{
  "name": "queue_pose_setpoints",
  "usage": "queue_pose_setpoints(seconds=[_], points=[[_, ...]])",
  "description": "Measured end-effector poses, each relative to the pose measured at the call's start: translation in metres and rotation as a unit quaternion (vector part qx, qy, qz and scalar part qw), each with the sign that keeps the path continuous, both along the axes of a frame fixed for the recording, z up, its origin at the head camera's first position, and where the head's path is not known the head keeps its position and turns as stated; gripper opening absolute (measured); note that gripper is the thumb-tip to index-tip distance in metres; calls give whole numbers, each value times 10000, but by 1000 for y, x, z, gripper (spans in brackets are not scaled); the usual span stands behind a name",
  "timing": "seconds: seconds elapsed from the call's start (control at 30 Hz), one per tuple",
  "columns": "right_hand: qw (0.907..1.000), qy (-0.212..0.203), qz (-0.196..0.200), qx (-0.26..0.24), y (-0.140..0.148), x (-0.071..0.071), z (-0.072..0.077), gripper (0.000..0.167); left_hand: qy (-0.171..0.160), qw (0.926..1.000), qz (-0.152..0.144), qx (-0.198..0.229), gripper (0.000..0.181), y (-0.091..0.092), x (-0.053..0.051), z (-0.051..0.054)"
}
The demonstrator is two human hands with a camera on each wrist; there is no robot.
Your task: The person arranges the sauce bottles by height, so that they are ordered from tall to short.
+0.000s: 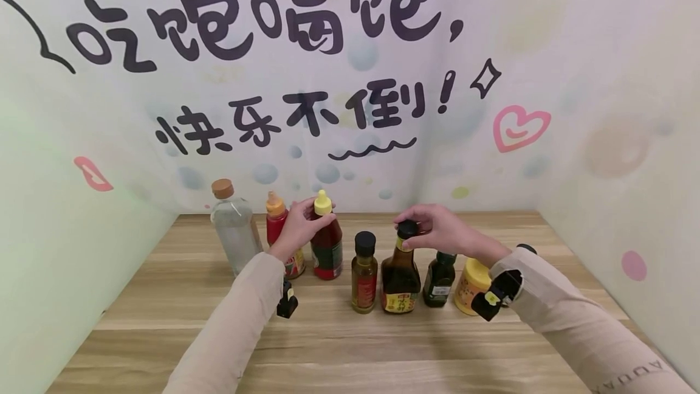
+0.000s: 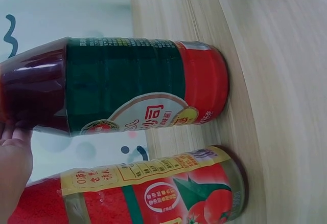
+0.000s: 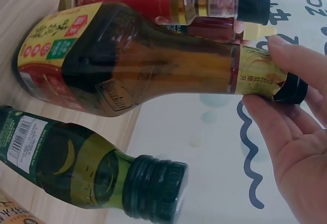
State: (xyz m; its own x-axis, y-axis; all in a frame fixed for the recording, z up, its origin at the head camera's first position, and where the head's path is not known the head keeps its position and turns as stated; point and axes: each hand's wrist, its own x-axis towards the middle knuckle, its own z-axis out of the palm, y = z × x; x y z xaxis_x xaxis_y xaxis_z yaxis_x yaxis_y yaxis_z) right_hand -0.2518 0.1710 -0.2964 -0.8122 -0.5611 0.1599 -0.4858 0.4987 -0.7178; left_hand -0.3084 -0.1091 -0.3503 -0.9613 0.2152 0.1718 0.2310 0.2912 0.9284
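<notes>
Cloth sleeve [image 1: 579,328], right hand [image 1: 440,231] around glossy, slim-necked bottle [image 1: 401,273]

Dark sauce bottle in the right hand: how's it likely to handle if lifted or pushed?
The sauce bottle is probably stiff: its walls show no dents. It may tip if pushed at the tall, narrow neck. Its shiny sides could feel slippery; the right hand pinches it near the cap.

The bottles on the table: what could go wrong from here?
The left hand grips the yellow-capped bottle near its top, close to the orange-capped bottle; a sideways move might knock that one over.

The right hand holds the dark sauce bottle by its neck, between the slim bottle and the green bottle; swinging its base could tip either.
</notes>
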Motion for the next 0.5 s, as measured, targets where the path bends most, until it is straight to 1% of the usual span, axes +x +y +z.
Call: queue_pose_setpoints(seconds=[0.2, 0.37, 0.5], points=[[9999, -94, -119, -54, -1, -2, 3, 40, 126, 9999, -58, -45, 33, 0, -2, 0], [9996, 67, -210, -182, -1, -3, 12, 41, 165, 9998, 2, -138, 31, 0, -3, 1], [9992, 227, -259, -191, -2, -7, 20, 42, 190, 9996, 57, -183, 31, 1, -2, 1]])
